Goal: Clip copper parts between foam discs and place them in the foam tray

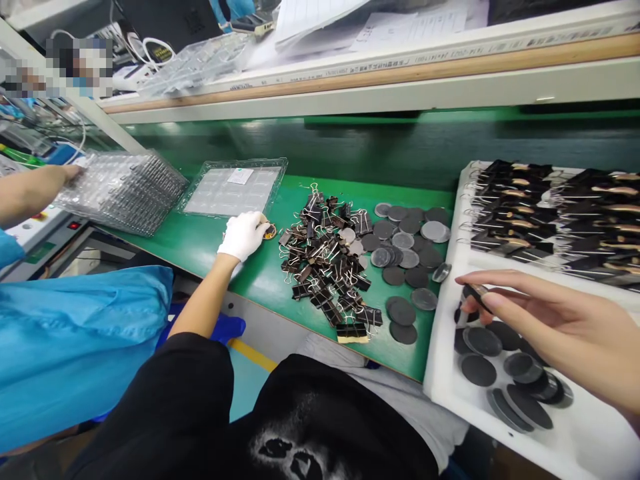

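My left hand [243,234], in a white glove, rests on the green bench with its fingers curled round a small round orange-and-dark part [270,231] beside a clear plastic tray [234,189]. My bare right hand [555,327] hovers over a white tray [453,393] and pinches a dark disc [476,294] between thumb and fingers. More dark round discs [483,341] lie in that tray below the hand. A heap of black binder clips [325,257] and a spread of grey discs [407,247] lie on the bench between my hands.
Rows of clipped assemblies [550,213] fill the far half of the white tray. A co-worker in a blue gown [75,333] on the left reaches to a stack of clear blister trays [125,193]. A shelf [375,80] with papers runs above the bench.
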### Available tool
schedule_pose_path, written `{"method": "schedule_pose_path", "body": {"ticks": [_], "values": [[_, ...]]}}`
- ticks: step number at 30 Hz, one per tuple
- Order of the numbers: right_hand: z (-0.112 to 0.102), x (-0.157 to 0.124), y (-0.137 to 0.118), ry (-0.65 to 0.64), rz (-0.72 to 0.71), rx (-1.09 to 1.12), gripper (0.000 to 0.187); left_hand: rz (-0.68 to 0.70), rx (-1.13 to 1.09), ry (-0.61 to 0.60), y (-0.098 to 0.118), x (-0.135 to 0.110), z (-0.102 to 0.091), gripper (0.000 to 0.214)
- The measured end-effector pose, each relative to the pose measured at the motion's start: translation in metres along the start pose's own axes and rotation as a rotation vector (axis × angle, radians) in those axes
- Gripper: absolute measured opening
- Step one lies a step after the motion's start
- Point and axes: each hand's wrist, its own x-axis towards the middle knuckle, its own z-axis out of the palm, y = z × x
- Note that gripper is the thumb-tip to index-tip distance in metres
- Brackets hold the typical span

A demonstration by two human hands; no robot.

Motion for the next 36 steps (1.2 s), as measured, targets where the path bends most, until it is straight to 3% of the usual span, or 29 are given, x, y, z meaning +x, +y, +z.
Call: {"method": "schedule_pose_path", "body": {"ticks": [6,10,13,16,19,22,25,29,33,36], "values": [[0.003,0.0,0.009,-0.01,0.199,0.153,0.057,-0.236,-0.319,0.268,0.001,0.001,0.011,0.026],[0.017,0.002,0.004,-0.029,0.257,0.462,0.049,-0.223,-0.658,0.317,0.029,0.014,-0.01,0.032],[0.028,0.006,-0.006,0.063,0.147,0.546,0.054,-0.022,-0.879,0.239,0.076,0.012,-0.041,0.036],[0.036,0.009,-0.012,0.184,0.062,0.545,0.042,0.205,-0.938,0.044,0.139,-0.004,-0.067,0.028],[0.041,0.008,-0.016,0.275,-0.053,0.514,0.033,0.396,-0.927,-0.088,0.2,-0.022,-0.075,0.023],[0.043,0.007,-0.019,0.327,-0.125,0.488,0.03,0.58,-0.848,-0.163,0.239,-0.031,-0.07,0.019],[0.043,0.007,-0.018,0.342,-0.123,0.483,0.033,0.692,-0.86,-0.208,0.25,-0.031,-0.068,0.025],[0.043,0.012,-0.007,0.202,-0.043,0.554,0.039,0.844,-0.804,-0.267,0.247,-0.028,-0.069,0.036],[0.042,0.011,0.002,0.151,-0.027,0.543,0.027,0.881,-0.728,-0.278,0.246,-0.03,-0.058,0.046],[0.037,0.007,0.003,0.04,-0.035,0.492,0.021,0.928,-0.703,-0.293,0.248,-0.035,-0.052,0.048]]}}
